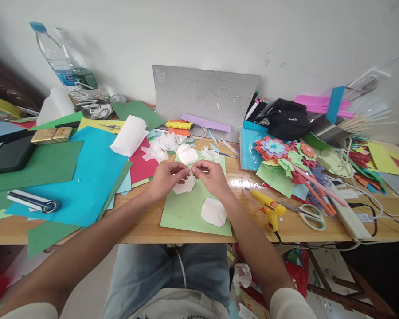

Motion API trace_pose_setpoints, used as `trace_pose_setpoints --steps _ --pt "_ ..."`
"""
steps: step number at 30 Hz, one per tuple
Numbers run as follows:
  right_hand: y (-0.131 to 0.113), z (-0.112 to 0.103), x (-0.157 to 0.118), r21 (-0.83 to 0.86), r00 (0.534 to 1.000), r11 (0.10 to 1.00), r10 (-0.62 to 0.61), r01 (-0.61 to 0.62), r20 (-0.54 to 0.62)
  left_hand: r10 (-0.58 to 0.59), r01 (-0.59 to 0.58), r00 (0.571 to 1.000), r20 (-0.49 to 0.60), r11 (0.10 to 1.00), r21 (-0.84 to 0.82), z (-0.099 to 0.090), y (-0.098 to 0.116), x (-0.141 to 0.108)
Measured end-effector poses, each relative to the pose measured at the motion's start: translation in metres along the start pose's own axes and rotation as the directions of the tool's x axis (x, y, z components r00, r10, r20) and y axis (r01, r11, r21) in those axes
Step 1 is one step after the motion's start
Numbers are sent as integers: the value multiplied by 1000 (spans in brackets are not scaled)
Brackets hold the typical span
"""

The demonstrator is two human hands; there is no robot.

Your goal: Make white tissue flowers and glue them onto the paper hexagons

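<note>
My left hand (169, 178) and my right hand (210, 178) meet fingertip to fingertip above a light green sheet (186, 215). Both are pinched closed, with a tiny pale bit between them too small to name. Below my left fingers lies a white rounded paper piece (184, 186), partly covered. A second white piece (213, 212) rests near the sheet's lower right, beside my right wrist. Further white pieces (187, 154) lie at the sheet's top edge, just beyond my hands.
White scraps (162, 146), a paper roll (129, 136) and a yellow cutter (179, 126) lie behind. Blue paper (96, 177) covers the left. At right are a yellow glue gun (267, 207), scissors (310, 216) and paper flowers (274, 148). A grey mat (202, 93) leans on the wall.
</note>
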State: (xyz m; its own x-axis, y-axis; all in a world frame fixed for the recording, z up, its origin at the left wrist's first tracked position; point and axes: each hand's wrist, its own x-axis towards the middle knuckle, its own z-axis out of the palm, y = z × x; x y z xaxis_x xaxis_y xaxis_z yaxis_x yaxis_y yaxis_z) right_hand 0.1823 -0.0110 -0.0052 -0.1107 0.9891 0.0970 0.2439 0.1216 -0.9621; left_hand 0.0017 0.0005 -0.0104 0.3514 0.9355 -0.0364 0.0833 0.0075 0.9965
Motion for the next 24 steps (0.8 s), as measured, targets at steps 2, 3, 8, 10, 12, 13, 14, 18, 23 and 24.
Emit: trace_pose_setpoints --steps 2,3,8,10,12,13,14,18,23,24 --pt "2 -6 4 -22 999 1000 -14 13 -45 8 -7 1000 -23 999 38 -2 2 0" --pt "4 -10 7 -43 996 999 -27 23 -90 26 -22 999 -45 997 76 -4 3 1" --pt "23 -44 23 -269 900 963 -127 11 -417 272 -114 937 -220 833 542 -35 12 9" --pt "32 -55 28 -387 873 921 -142 -57 -466 331 -21 911 -244 629 777 -52 14 15" --pt "39 -60 32 -492 863 862 -150 -125 -483 306 89 918 -251 457 885 -68 14 19" --pt "42 -61 33 -530 859 835 -154 -152 -489 281 134 924 -261 402 906 -74 14 21" --pt "45 -61 34 -555 854 813 -156 -173 -496 251 169 929 -271 363 916 -80 14 22" --pt "53 -58 38 -595 840 772 -157 -223 -519 199 219 936 -289 311 925 -96 12 22" --pt "58 -57 40 -634 845 743 -184 -214 -502 150 211 952 -267 314 926 -102 8 22" --pt "58 -57 40 -640 846 739 -190 -211 -499 139 198 958 -252 315 928 -101 7 23"
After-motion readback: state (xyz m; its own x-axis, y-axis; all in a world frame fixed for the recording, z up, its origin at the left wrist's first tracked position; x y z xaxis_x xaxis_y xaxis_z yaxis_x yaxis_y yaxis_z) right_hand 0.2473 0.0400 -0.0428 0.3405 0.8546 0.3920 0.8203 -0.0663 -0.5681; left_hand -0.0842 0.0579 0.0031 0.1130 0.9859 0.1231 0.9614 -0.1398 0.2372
